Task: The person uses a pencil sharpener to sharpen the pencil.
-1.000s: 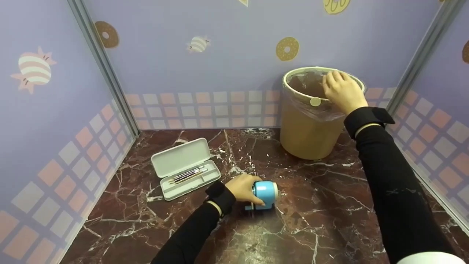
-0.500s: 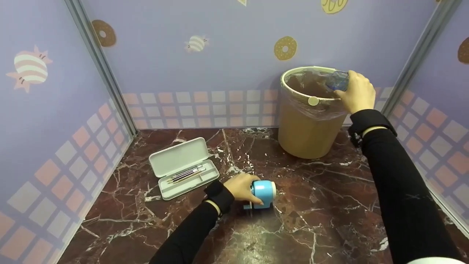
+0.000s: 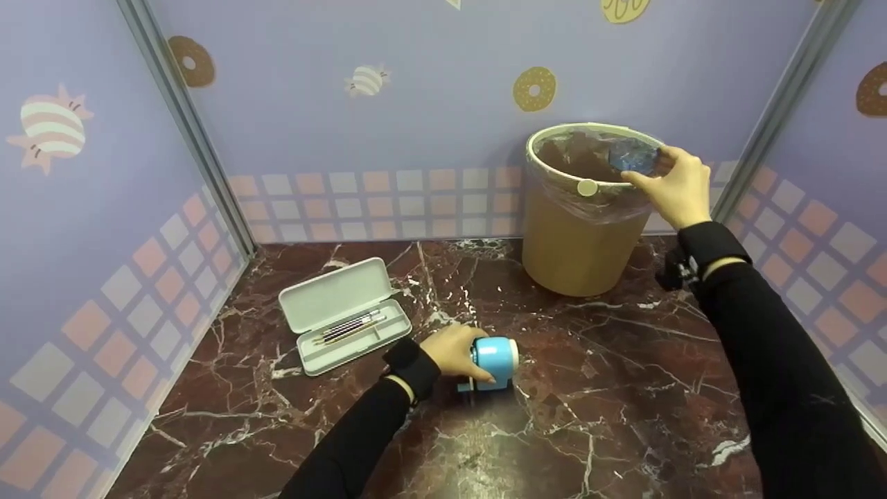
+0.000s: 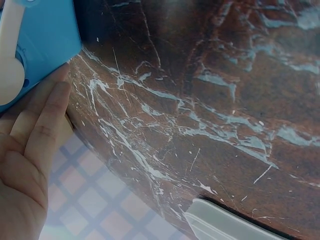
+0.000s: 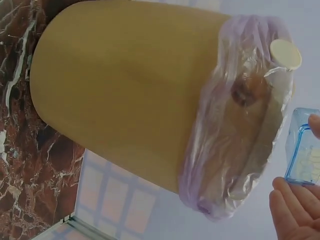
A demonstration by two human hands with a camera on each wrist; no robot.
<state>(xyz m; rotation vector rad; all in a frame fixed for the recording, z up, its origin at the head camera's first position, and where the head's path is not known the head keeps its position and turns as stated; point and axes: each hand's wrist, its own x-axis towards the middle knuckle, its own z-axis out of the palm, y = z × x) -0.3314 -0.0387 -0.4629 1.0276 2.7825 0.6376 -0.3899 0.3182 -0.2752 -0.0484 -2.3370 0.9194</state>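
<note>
A blue crank pencil sharpener (image 3: 495, 362) lies on its side on the marbled tabletop. My left hand (image 3: 452, 353) grips it from the left, thumb on the near side. In the left wrist view its white crank arm (image 4: 11, 75) shows beside my fingers (image 4: 47, 117). Over the right part of the bin's rim, my right hand (image 3: 679, 187) pinches a clear blue shavings drawer (image 3: 632, 156) between thumb and fingers. The tan bin (image 3: 578, 246) has a clear plastic liner (image 5: 240, 115) folded over its rim. What lies at the bottom of the bin is hidden.
An open grey pencil case (image 3: 338, 301) lies left of the sharpener, with several pencils (image 3: 350, 327) in it. White specks dot the table between case and bin. Patterned walls (image 3: 443, 104) close off the back and both sides.
My right hand has drawn back from over the bin's opening toward its right rim and turned, bringing the clear blue drawer into sight. My left hand keeps holding the sharpener in place.
</note>
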